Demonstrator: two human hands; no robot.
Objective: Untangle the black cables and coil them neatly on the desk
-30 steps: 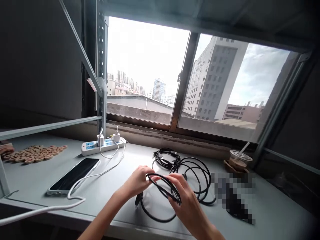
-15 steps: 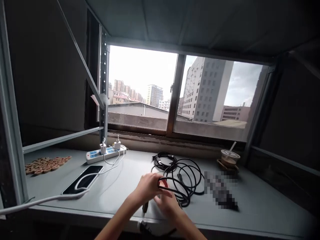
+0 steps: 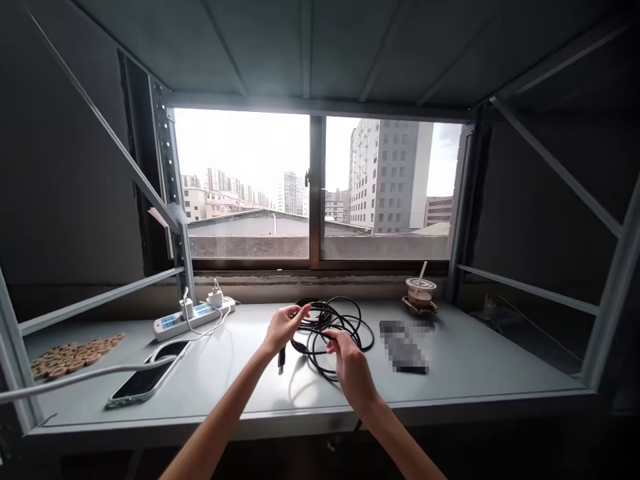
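A long black cable (image 3: 373, 332) lies in loose loops on the grey shelf, partly hidden behind both hands. My left hand (image 3: 285, 329) is closed around a stretch of this cable above the shelf, thumb pointing right. Below its fingers hangs a black plug (image 3: 281, 362) with a metal tip. Just to the right, my right hand (image 3: 354, 365) pinches another part of the cable between thumb and fingers. Between the two hands a length of cable runs across, and darker connectors rest among the loops.
On the left of the shelf (image 3: 240, 393) lie a phone (image 3: 145, 380) with a white cable, a power strip (image 3: 170, 325) with chargers, and several round wooden pieces (image 3: 75, 357). To the right are a blurred dark object (image 3: 405, 350) and a drink cup (image 3: 421, 291). Metal uprights frame both sides.
My hands have moved apart, from close together near the front edge to farther over the shelf, with cable between them. The view has shifted, showing more of the right side.
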